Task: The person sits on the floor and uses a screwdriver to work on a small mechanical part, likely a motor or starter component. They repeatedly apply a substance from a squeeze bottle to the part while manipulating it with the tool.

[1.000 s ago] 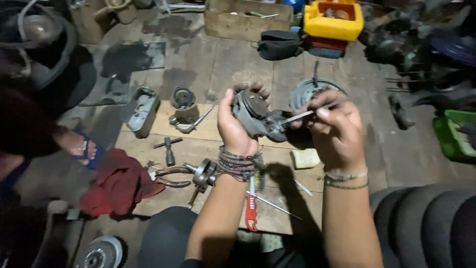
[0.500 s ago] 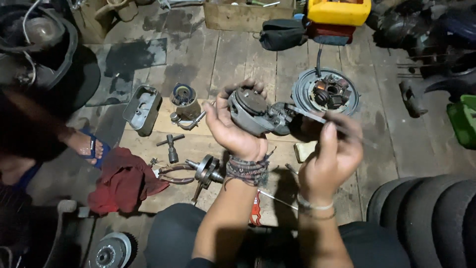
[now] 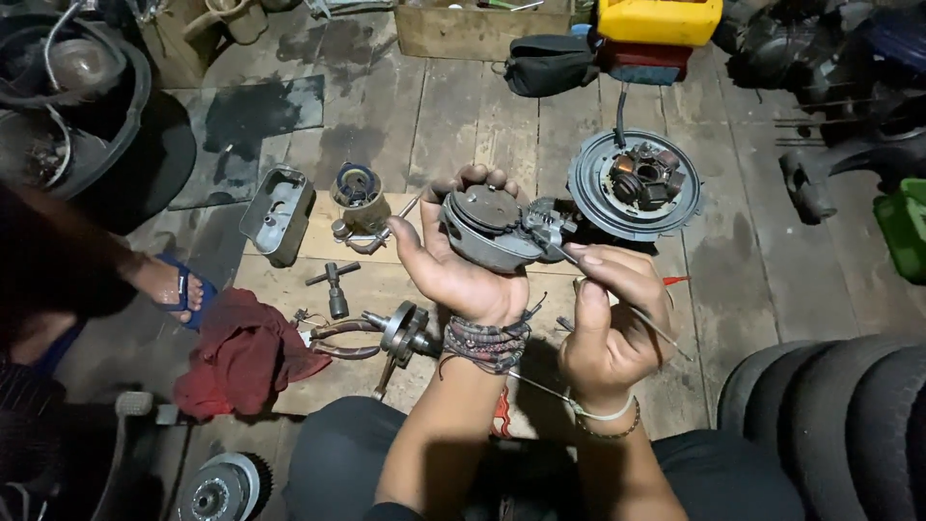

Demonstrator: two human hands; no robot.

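Note:
My left hand (image 3: pixel 453 265) cradles a grey metal engine part (image 3: pixel 494 232) from below, palm up, fingers curled round its far side. My right hand (image 3: pixel 608 318) pinches a thin screwdriver (image 3: pixel 644 318) whose shaft points up-left into the small fitting on the part's right end; its red handle tip shows at the right. Behind the hands lies a round stator plate with coils (image 3: pixel 632 183) on the wooden floor.
A crankshaft (image 3: pixel 400 333), pliers, a T-wrench (image 3: pixel 334 285), a metal cover (image 3: pixel 277 212) and a small cylinder (image 3: pixel 359 198) lie on a board. A red rag (image 3: pixel 241 352) is at left, by another person's sandalled foot (image 3: pixel 169 287). Tyres (image 3: pixel 839 425) stand right.
My right hand has dropped lower and pulled toward me, still with the screwdriver. My left hand has turned the engine part more upward. The stator plate is now uncovered.

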